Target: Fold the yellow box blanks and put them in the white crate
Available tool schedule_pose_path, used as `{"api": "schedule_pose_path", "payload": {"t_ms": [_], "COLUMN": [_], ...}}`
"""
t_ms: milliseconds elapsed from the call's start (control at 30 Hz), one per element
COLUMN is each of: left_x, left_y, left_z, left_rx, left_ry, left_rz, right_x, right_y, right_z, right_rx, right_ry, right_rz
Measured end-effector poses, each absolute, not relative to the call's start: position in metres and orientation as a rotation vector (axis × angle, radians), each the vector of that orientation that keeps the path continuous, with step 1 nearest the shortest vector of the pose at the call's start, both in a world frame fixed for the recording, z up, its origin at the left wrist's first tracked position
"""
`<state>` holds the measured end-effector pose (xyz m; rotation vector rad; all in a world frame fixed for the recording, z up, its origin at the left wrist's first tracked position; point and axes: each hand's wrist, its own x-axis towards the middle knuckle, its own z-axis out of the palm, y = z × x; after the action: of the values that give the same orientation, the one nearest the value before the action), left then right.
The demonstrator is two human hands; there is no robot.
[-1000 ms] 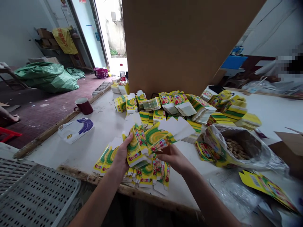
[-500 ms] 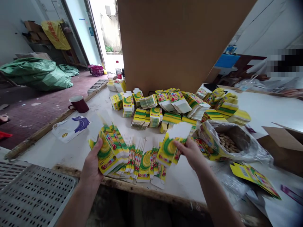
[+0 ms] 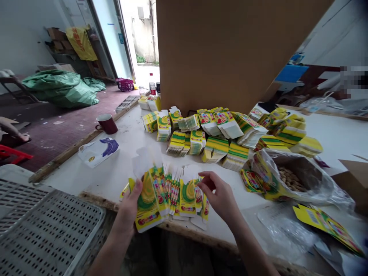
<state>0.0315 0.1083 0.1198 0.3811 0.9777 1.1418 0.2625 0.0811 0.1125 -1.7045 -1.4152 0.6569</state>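
My left hand (image 3: 128, 214) grips a few flat yellow-and-green cartons (image 3: 148, 197) at the table's front edge, thumb on top, white flaps upward. Just right of them stands a row of similar folded cartons (image 3: 174, 191), packed on edge. My right hand (image 3: 220, 196) is at the right end of this row, its thumb and forefinger closing on the edge of a carton (image 3: 199, 197) there; the other fingers are curled. Behind the row lie several stacks of the same cartons (image 3: 212, 147).
An opened bag of peanuts (image 3: 290, 178) stands to the right, near a flattened yellow package (image 3: 324, 226). On the left are a maroon mug (image 3: 109, 124), a white-and-purple packet (image 3: 99, 151) and a plastic crate (image 3: 51, 230). A tall cardboard sheet (image 3: 230, 53) rises behind the stacks.
My right hand has brought its carton down and left onto the row's right end. My left hand has moved slightly right and down with its cartons. The view has turned a little left.
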Motion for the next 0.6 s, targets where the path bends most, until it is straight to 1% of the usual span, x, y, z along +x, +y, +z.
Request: {"api": "schedule_pose_path", "payload": {"t_ms": [100, 167, 333, 433, 600], "left_x": [0.042, 0.049, 0.056, 0.057, 0.063], "left_y": [0.102, 0.097, 0.086, 0.084, 0.085], "left_z": [0.112, 0.109, 0.112, 0.116, 0.113], "left_rx": [0.56, 0.687, 0.933, 0.994, 1.033], "left_ry": [0.988, 1.077, 1.314, 1.326, 1.317], "left_rz": [1.126, 1.155, 1.238, 1.242, 1.212], "right_x": [0.228, 0.203, 0.169, 0.166, 0.165], "right_y": [0.068, 0.065, 0.073, 0.075, 0.074], "right_z": [0.137, 0.144, 0.135, 0.128, 0.129], "right_rx": [-1.462, -1.399, -1.527, -1.558, -1.727], "right_ry": [-1.596, -1.667, -1.678, -1.764, -1.947], "right_rz": [0.673, 0.678, 0.448, 0.293, 0.136]}}
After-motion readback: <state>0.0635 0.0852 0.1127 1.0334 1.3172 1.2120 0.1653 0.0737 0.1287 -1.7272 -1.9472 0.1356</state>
